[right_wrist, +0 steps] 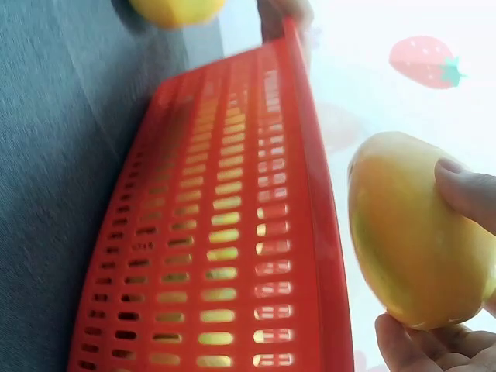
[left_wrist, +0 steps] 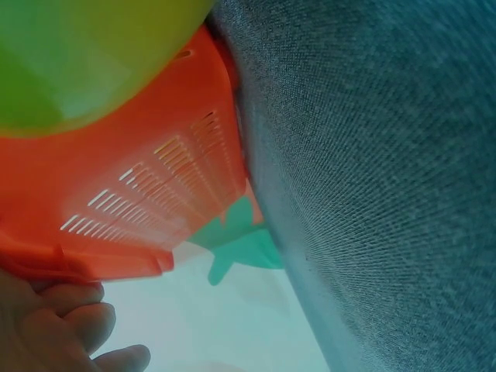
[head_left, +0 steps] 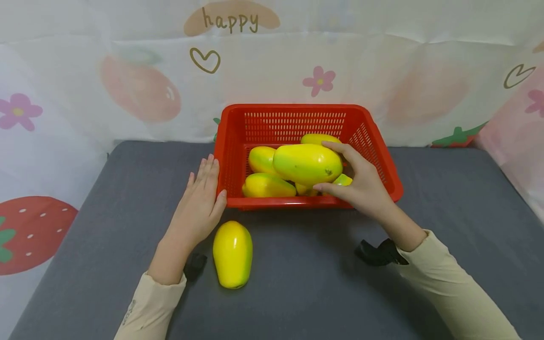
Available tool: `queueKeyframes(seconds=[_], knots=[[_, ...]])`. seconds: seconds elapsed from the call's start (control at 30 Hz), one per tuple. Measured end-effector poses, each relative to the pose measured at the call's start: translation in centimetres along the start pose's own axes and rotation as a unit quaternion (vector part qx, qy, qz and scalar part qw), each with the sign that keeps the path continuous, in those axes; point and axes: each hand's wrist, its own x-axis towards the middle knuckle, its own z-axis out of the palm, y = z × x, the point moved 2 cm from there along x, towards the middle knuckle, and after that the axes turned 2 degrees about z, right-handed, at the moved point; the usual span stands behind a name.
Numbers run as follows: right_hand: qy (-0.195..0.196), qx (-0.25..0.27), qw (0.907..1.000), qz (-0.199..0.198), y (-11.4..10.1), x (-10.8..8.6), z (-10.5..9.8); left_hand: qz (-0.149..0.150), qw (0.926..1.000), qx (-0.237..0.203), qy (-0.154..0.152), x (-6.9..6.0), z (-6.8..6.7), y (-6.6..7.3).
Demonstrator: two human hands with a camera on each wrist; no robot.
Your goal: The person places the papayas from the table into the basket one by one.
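Above the red plastic basket [head_left: 306,202], my right hand [head_left: 363,182] grips a yellow-green papaya [head_left: 308,164] between thumb and fingers. The right wrist view shows this papaya [right_wrist: 422,232] held higher than the basket's rim [right_wrist: 318,186]. Several more papayas [head_left: 268,185] lie inside the basket, partly hidden behind the held one. My left hand [head_left: 199,200] rests with straight fingers against the basket's left side. Another papaya [head_left: 233,255] lies on the grey cloth in front of the basket, to the right of my left wrist.
A grey cloth [head_left: 297,283] covers the table. Behind the basket hangs a pale printed curtain [head_left: 263,71] with fruit and flower pictures. Black straps [head_left: 380,252] sit at both wrists.
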Motion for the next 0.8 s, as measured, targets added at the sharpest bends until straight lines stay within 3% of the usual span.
queueKeyframes(seconds=[0.8], knots=[[0.017, 0.005, 0.9957, 0.091, 0.8, 5.0, -0.6, 0.002, 1.0000, 0.001, 0.005, 0.0, 0.2, -0.2]])
